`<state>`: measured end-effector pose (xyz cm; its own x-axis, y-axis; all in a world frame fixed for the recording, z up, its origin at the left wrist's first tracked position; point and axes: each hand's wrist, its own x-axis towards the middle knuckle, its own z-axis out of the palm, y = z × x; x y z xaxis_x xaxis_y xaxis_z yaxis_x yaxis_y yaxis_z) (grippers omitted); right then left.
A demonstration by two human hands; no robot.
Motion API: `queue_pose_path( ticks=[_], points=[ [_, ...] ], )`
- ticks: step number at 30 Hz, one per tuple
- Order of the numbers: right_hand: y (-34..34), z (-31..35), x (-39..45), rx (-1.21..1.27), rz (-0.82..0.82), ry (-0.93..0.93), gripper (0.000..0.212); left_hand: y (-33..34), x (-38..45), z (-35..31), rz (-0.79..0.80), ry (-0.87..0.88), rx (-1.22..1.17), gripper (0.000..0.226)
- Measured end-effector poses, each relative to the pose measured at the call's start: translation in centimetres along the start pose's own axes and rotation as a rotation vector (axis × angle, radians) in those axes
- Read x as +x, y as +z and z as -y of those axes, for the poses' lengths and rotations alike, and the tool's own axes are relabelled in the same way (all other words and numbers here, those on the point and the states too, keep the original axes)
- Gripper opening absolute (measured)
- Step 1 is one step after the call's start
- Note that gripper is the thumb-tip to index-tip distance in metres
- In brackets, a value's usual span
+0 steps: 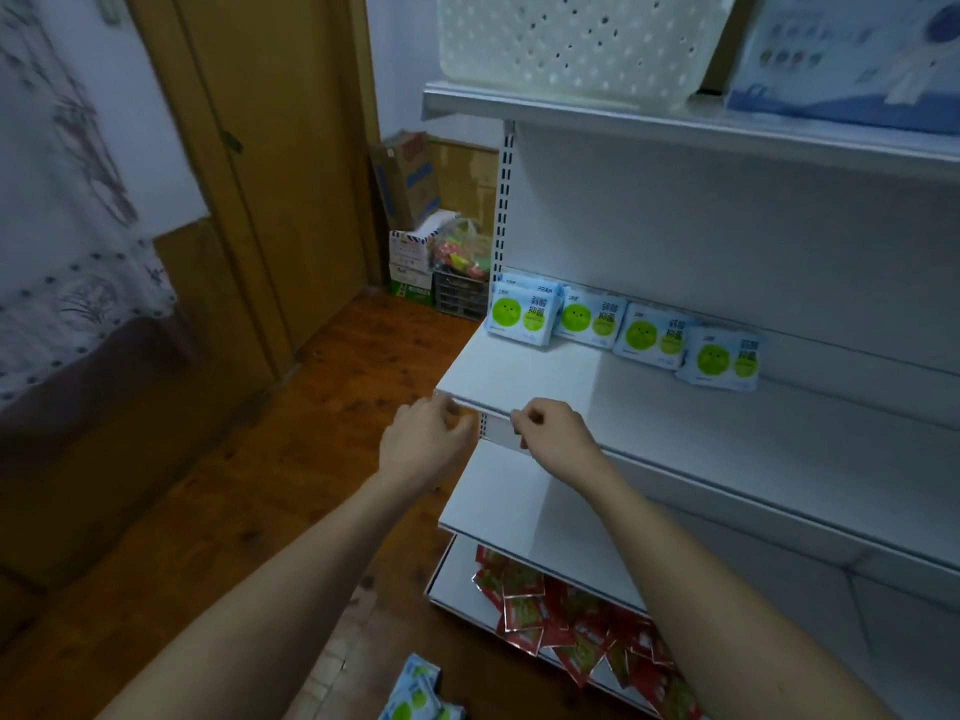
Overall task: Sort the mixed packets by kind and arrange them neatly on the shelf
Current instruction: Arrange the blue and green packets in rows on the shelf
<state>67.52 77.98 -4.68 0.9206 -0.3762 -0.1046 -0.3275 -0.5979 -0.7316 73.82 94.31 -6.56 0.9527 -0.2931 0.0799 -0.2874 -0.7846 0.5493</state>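
Observation:
Several light-blue packets with green circles (623,327) stand in a row along the back of the middle white shelf (524,371). Red packets (571,615) lie jumbled on the bottom shelf. More blue packets (415,691) lie on the floor near the bottom edge. My left hand (423,441) and my right hand (553,431) are both at the front left corner of the middle shelf, fingers curled, with no packet visible in either. Whether the fingers grip the shelf edge is unclear.
A white perforated basket (571,44) and a blue-white box (852,54) sit on the top shelf. Cardboard boxes (410,184) and a dark crate with a bag (460,283) stand in the corner. A wooden door (280,163) is on the left.

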Motion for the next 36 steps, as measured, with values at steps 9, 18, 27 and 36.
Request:
queue_pose_path(
  ticks=[9,18,27,36],
  points=[
    [7.0,2.5,-14.0,-0.141,0.163,-0.063,0.032,-1.2,-16.1,7.2,0.136,-0.119,0.02,0.037],
    [14.3,-3.4,-19.4,-0.278,0.374,-0.007,0.033,1.2,-24.9,13.3,0.243,-0.297,-0.051,0.032],
    [19.9,-15.5,-20.5,-0.239,0.657,0.156,0.034,10.6,-30.5,15.2,0.298,-0.658,-0.168,0.019],
    [27.8,-30.2,-23.8,-0.185,0.893,0.402,0.023,25.3,-39.7,17.2,0.437,-0.949,-0.307,0.011]
  ],
)
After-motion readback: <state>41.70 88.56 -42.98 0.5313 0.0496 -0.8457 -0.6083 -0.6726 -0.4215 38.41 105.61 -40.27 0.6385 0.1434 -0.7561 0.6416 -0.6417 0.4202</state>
